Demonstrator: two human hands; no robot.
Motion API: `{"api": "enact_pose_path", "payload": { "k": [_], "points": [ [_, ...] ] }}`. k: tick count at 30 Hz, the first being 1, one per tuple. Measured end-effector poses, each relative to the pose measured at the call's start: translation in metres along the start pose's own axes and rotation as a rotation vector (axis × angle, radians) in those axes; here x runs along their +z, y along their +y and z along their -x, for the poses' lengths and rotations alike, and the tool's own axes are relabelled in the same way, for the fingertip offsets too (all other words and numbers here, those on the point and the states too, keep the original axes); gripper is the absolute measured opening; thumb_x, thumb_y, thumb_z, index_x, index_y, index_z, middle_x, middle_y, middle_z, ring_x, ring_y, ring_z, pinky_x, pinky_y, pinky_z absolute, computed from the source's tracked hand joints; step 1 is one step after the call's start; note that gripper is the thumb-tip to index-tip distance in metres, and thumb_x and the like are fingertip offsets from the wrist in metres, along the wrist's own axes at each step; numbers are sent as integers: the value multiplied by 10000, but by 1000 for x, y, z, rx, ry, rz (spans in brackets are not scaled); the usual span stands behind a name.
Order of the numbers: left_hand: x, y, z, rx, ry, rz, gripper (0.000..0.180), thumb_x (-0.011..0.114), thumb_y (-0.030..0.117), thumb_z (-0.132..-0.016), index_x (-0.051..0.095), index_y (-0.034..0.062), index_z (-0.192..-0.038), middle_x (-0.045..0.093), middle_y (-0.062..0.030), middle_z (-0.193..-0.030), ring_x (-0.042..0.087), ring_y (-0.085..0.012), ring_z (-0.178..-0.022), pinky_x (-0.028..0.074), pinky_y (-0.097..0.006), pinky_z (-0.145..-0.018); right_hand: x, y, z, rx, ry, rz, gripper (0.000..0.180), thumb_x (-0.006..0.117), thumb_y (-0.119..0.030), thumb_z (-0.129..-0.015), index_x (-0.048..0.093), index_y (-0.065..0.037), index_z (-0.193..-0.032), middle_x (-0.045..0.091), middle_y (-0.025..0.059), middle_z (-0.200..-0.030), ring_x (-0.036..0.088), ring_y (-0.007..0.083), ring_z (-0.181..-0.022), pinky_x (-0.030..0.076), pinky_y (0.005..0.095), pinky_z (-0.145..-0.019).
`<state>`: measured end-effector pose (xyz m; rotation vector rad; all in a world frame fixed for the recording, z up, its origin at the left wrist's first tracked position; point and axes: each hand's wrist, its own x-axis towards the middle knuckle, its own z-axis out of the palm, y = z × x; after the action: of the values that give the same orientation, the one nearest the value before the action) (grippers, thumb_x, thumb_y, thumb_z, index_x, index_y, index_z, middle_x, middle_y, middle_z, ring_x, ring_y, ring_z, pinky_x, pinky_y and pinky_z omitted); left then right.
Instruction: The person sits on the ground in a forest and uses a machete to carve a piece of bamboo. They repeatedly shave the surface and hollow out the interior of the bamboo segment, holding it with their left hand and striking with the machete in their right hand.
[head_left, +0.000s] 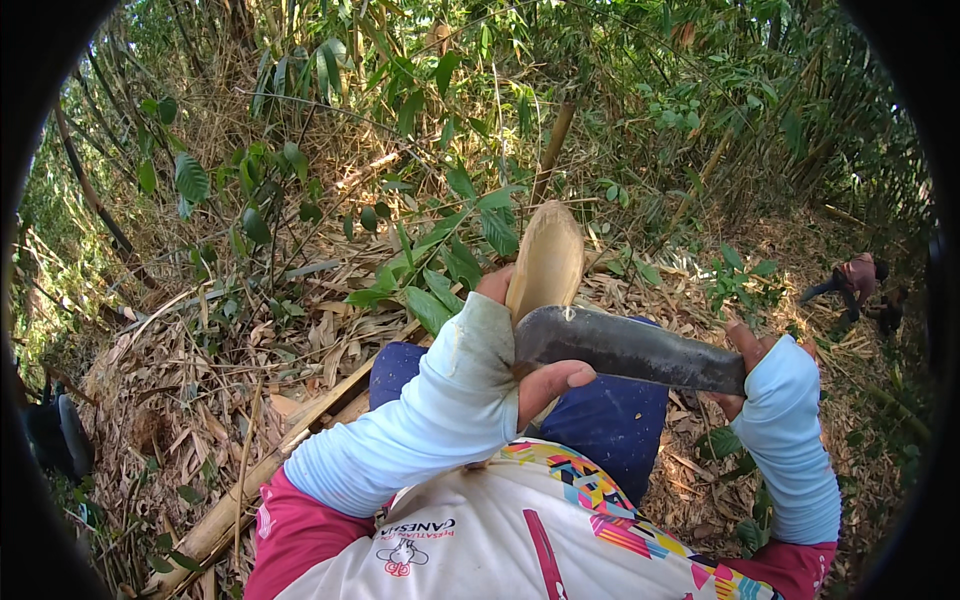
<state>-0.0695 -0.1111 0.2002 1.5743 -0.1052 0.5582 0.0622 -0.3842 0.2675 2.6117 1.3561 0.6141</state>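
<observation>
My left hand [550, 388] is closed around a pale piece of wood [547, 258], hollowed like a scoop with a rounded upper end. It stands roughly upright above my knees, its lower part mostly hidden by the hand and blade. A machete [630, 348] with a dark, broad blade lies across it, the blunt tip close to my left thumb. My right hand [745, 362] grips the machete at its other end, fingers wrapped round; the handle is hidden there. Light blue sleeves cover both forearms and part of the hands.
Dry leaves [330, 345] cover the ground. A long bamboo pole [255, 480] lies by my left side. Leafy green plants [440, 265] grow just ahead, with dense bamboo thicket behind. Another person [858, 280] is at the far right. A dark object [55, 435] shows at the left edge.
</observation>
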Motion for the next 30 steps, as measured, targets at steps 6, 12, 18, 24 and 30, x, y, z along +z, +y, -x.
{"api": "enact_pose_path", "payload": {
  "k": [6,12,18,24,30],
  "points": [
    [1,1,-1,-8,12,0,765,803,239,-843,335,-30,-1385,614,-101,-1126,589,-134,-1005,485,-276,-869,5,4,7,96,-61,-88,760,865,-371,-619,564,-110,-1267,600,52,-761,592,263,-728,373,494,-753],
    [-11,16,-5,-39,-76,-105,704,767,203,-863,338,-29,-1371,593,-110,-1141,565,-145,-1037,468,-292,-896,3,6,8,80,-33,-108,743,859,-365,-629,562,-111,-1261,585,44,-719,588,258,-690,370,482,-748],
    [-7,12,-1,17,-76,-76,745,777,197,-848,310,-53,-1371,580,-123,-1152,560,-168,-1038,456,-303,-912,5,8,9,66,-28,-92,733,862,-358,-617,575,-94,-1237,586,51,-731,580,258,-696,369,477,-726],
    [-4,3,-1,49,-73,-90,763,789,181,-839,307,-64,-1379,594,-126,-1137,576,-168,-1022,469,-308,-904,-6,7,5,-31,5,2,776,869,-214,-593,549,-42,-1278,590,88,-748,587,289,-692,419,427,-712],
    [3,0,-1,96,-31,-23,730,766,160,-861,312,-57,-1391,615,-131,-1129,607,-167,-995,488,-292,-871,-5,7,7,22,-6,-10,779,868,-217,-598,544,-51,-1287,607,87,-777,596,297,-709,416,438,-747]
  ]
}}
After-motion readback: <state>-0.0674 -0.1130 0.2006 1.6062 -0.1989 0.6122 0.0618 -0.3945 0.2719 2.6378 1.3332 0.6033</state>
